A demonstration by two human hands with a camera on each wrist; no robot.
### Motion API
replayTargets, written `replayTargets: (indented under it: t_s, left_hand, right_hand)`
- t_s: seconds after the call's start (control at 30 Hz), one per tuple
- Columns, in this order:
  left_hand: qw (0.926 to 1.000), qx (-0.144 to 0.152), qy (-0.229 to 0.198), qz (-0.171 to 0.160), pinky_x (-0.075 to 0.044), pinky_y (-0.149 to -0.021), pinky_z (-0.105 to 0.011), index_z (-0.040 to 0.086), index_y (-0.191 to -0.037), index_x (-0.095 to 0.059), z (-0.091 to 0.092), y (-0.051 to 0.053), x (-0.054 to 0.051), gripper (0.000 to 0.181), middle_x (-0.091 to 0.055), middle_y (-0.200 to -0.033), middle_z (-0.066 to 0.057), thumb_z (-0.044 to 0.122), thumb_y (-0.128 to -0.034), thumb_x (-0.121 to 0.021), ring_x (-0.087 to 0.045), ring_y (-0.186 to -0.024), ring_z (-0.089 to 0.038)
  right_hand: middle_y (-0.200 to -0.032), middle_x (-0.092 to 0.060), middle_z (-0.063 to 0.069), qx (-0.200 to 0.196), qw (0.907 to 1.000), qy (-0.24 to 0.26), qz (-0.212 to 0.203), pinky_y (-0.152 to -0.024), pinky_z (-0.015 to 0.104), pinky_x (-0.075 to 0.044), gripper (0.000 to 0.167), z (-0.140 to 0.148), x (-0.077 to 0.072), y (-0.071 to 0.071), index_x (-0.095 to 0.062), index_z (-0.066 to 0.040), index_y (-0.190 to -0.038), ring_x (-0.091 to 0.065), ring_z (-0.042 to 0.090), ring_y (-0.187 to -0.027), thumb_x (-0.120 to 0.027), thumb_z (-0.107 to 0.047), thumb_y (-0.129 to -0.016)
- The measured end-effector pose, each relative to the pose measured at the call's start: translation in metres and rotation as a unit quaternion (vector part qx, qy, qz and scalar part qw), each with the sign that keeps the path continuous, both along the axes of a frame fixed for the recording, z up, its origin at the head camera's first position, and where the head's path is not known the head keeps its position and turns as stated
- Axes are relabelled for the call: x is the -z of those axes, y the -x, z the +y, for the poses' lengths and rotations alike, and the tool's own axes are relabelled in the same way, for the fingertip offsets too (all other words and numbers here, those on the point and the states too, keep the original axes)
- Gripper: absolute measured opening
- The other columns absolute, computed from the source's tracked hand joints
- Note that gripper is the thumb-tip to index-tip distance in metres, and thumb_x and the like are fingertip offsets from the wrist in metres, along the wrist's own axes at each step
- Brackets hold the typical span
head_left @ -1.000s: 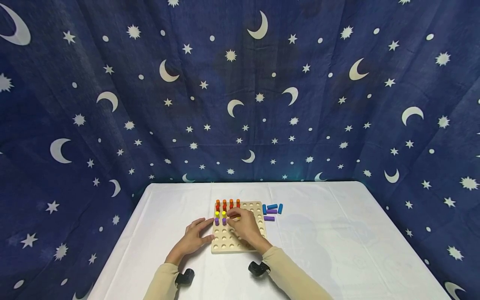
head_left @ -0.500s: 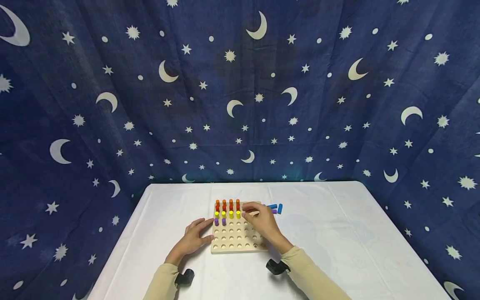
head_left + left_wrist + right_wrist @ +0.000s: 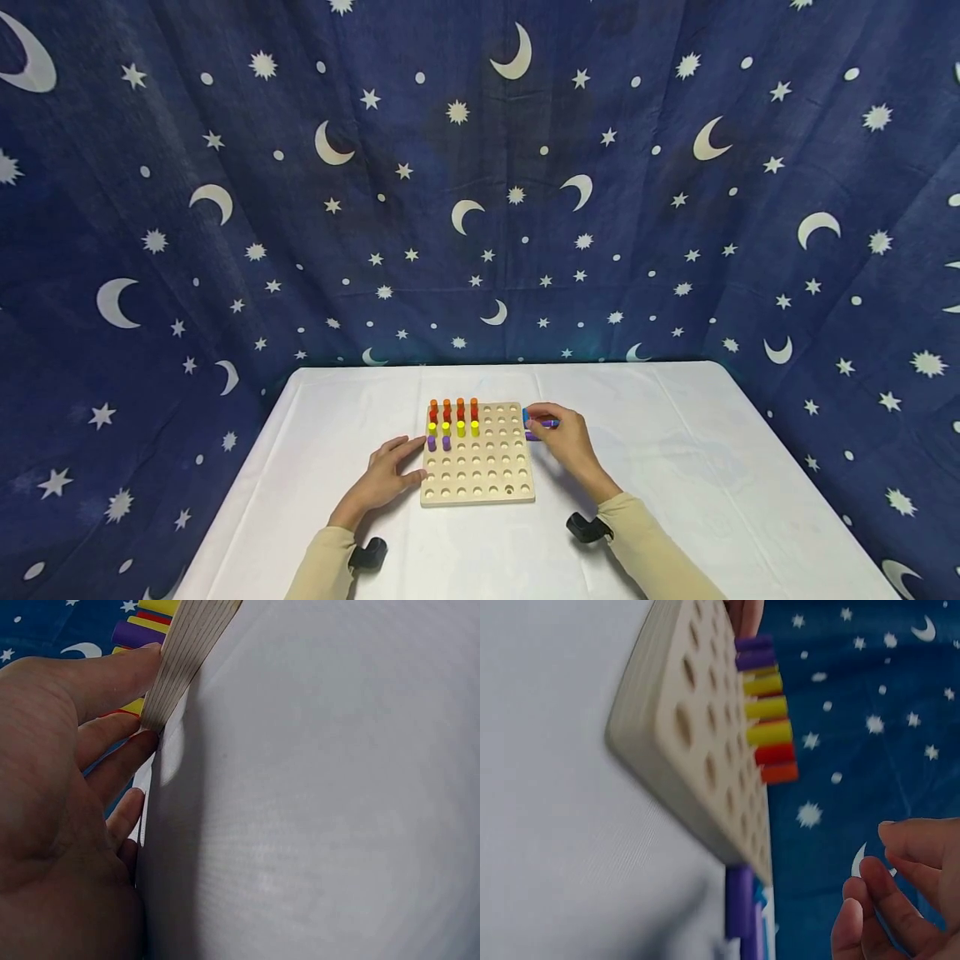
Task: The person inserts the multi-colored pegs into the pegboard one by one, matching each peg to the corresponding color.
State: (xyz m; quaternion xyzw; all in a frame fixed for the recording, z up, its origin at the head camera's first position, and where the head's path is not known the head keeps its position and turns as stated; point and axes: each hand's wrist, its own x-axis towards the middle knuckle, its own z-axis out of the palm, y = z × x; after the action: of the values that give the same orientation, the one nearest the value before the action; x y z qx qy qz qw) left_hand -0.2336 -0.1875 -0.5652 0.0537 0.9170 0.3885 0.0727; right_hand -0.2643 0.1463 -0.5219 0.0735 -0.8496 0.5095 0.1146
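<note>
A square wooden pegboard (image 3: 477, 502) lies on the white tablecloth. Standing in its left part are orange pegs (image 3: 461, 403), red pegs (image 3: 461, 415) and yellow pegs (image 3: 461, 429) in rows, with two purple pegs (image 3: 432, 444) in front. My left hand (image 3: 382, 483) touches the board's left side with its fingertips and thumb, fingers extended. At the board's right side, my right hand (image 3: 566, 440) hovers by loose pegs; the right wrist view shows its fingers (image 3: 907, 907) slightly bent and apart, holding nothing. Loose purple pegs (image 3: 739, 900) lie below it, and blue ones are partly hidden.
Bare holes (image 3: 492, 475) cover the right and front parts of the board. The white table (image 3: 637, 450) extends to both sides. Behind it hangs a dark blue curtain (image 3: 420, 292) with moons and stars. A black wrist camera (image 3: 588, 527) sits on each forearm.
My right hand has moved right, from the yellow row to the loose pegs beside the board. Two more yellow pegs now show standing in that row. My left hand has stayed put.
</note>
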Motion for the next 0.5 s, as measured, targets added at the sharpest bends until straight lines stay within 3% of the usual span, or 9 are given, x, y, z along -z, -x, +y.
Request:
replayTargets:
  t_s: [0.27,0.5]
  left_hand:
    - [1.0,0.002,0.001,0.003,-0.024,-0.109,-0.072,0.026,-0.141,-0.054,-0.002,0.002,0.003,0.062,-0.038,-0.154,-0.017,0.037,-0.0835,-0.076,-0.027,-0.142,-0.046]
    - [1.0,0.0,0.001,-0.004,-0.023,-0.11,-0.072,0.027,-0.141,-0.054,-0.002,0.001,0.002,0.062,-0.037,-0.154,-0.018,0.037,-0.0837,-0.076,-0.026,-0.142,-0.046]
  right_hand:
    - [-0.095,-0.075,0.008,0.027,0.999,-0.034,-0.016,-0.085,0.044,-0.054,0.025,0.021,0.019,0.009,-0.076,-0.008,-0.106,-0.068,0.023,-0.09,-0.078,-0.008,-0.081]
    - [-0.093,-0.073,0.008,0.035,0.996,-0.066,-0.049,-0.073,0.025,-0.052,0.026,0.028,0.03,0.013,-0.076,-0.007,-0.105,-0.065,0.017,-0.083,-0.079,-0.009,-0.079]
